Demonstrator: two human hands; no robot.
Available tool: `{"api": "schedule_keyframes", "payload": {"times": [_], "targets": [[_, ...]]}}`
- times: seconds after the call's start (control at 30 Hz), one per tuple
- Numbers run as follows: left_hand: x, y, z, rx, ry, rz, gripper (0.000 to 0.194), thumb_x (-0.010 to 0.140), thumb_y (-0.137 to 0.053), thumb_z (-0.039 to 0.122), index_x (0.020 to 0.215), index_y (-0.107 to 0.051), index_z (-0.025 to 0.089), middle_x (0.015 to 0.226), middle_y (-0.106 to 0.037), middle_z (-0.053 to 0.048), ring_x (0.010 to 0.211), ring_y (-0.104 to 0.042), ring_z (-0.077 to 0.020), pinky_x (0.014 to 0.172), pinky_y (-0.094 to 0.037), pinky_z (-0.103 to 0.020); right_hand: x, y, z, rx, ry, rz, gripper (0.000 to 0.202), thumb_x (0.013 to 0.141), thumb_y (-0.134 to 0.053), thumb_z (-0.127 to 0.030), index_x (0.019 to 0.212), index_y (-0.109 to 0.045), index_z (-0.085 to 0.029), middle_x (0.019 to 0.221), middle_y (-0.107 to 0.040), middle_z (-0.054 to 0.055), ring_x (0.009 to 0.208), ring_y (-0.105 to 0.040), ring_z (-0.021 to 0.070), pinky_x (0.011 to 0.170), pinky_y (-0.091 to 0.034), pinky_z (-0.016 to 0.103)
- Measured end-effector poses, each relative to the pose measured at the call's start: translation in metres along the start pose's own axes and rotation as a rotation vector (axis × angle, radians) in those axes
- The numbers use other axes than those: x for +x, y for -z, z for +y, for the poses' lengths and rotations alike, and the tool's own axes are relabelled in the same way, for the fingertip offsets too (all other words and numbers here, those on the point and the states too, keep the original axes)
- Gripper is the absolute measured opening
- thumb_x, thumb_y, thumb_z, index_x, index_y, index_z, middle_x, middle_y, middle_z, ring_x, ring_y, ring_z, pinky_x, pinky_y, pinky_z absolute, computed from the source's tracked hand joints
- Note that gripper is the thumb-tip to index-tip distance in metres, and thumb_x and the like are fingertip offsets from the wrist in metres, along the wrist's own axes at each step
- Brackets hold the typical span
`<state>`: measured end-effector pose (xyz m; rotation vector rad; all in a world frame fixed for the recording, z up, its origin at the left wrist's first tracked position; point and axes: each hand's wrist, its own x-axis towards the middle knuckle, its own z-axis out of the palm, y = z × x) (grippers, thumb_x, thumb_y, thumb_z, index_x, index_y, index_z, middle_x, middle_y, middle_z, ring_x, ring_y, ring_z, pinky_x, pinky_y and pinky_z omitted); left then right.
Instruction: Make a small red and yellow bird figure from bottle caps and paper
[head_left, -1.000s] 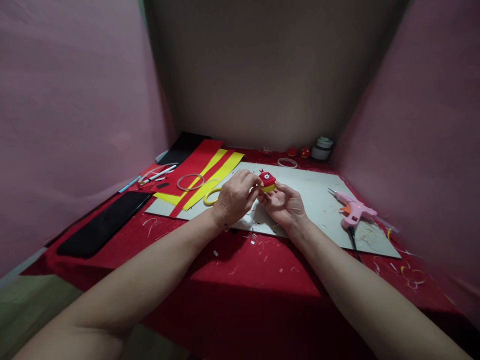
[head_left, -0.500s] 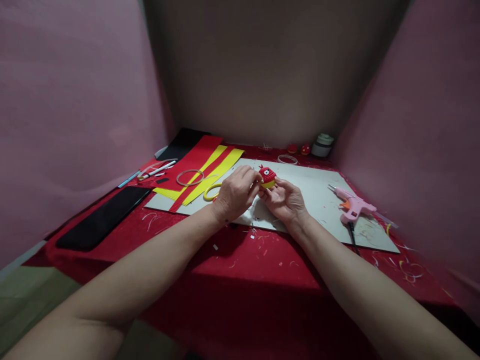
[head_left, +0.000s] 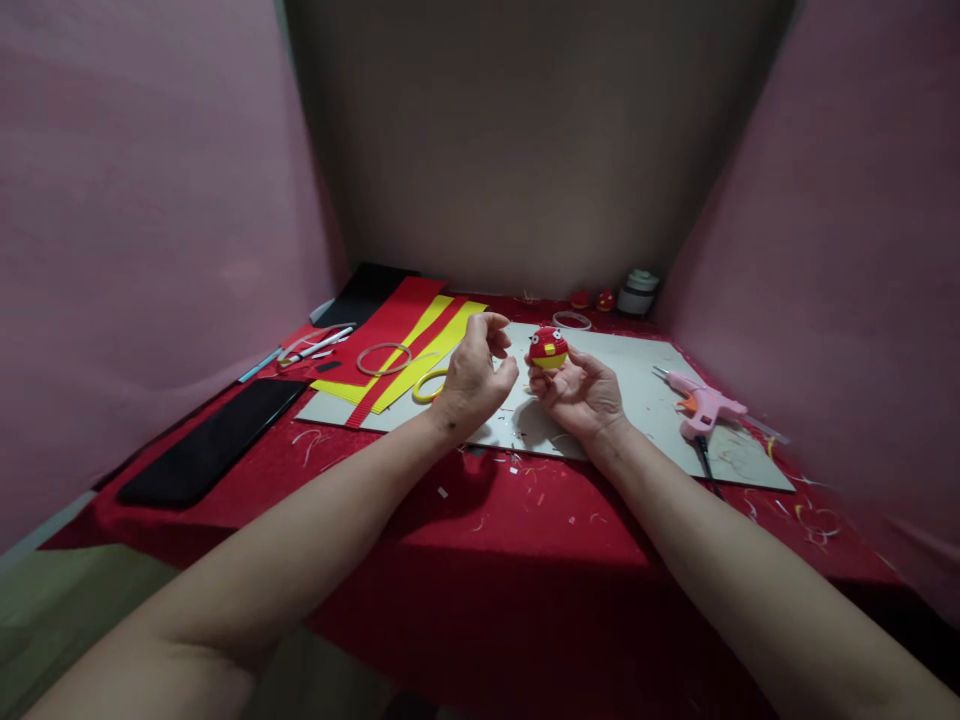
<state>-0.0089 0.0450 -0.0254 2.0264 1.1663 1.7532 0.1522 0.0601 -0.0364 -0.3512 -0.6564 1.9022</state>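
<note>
A small round red-and-yellow paper bird figure [head_left: 548, 347] with two white eyes and a yellow beak faces me. Its base rests in the fingers of my right hand [head_left: 583, 396], which is closed around its lower part above the grey board [head_left: 637, 400]. To the left, my left hand [head_left: 480, 370] is apart from the figure, fingers curved and separated with nothing between them. Partly hidden behind that hand are yellow-handled scissors [head_left: 426, 386], of which only a handle loop shows.
A pink glue gun [head_left: 705, 405] lies on the board's right. Red and yellow corrugated strips [head_left: 420, 350], a coiled strip [head_left: 384, 359] and a black phone [head_left: 214, 440] lie left. Behind stand a lidded jar [head_left: 639, 293] and two small red figures [head_left: 605, 300]. Paper scraps litter the red cloth [head_left: 480, 520].
My left hand has let go of the bird figure and moved off it to the left. The figure has turned, so both eyes and the beak now face me, and has shifted slightly right.
</note>
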Motion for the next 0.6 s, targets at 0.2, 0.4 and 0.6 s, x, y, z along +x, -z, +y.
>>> {"api": "schedule_keyframes", "payload": {"times": [0.2,0.4,0.6], "targets": [[0.008,0.004,-0.002,-0.404,0.397,-0.243,0.056,0.061,-0.078,0.020,0.110,-0.050,0.016,0.106,-0.058,-0.012,0.105,-0.058,-0.0259,0.075,-0.054,-0.036,0.000,0.000,-0.001,0.009,-0.050,-0.047,0.033,0.076,-0.052,-0.027,0.105,-0.056,-0.012,0.076,-0.072,0.012,0.058,-0.060,0.0170,0.051,-0.050,0.027],[0.007,0.002,-0.002,-0.497,0.374,-0.334,0.076,0.057,-0.083,0.022,0.123,-0.046,0.016,0.123,-0.055,-0.019,0.123,-0.050,-0.0313,0.086,-0.054,-0.040,-0.003,-0.002,0.001,-0.011,-0.046,-0.123,0.034,0.072,-0.057,-0.026,0.103,-0.059,-0.011,0.078,-0.072,0.010,0.060,-0.064,0.0159,0.059,-0.052,0.028],[0.006,0.007,-0.003,-0.618,0.256,-0.410,0.080,0.061,-0.078,0.019,0.132,-0.041,0.021,0.131,-0.051,-0.014,0.119,-0.053,-0.0263,0.090,-0.053,-0.039,-0.010,-0.003,0.005,-0.009,-0.088,-0.207,0.032,0.081,-0.041,-0.029,0.098,-0.059,-0.009,0.073,-0.070,0.007,0.053,-0.059,0.0118,0.052,-0.046,0.022]]}}
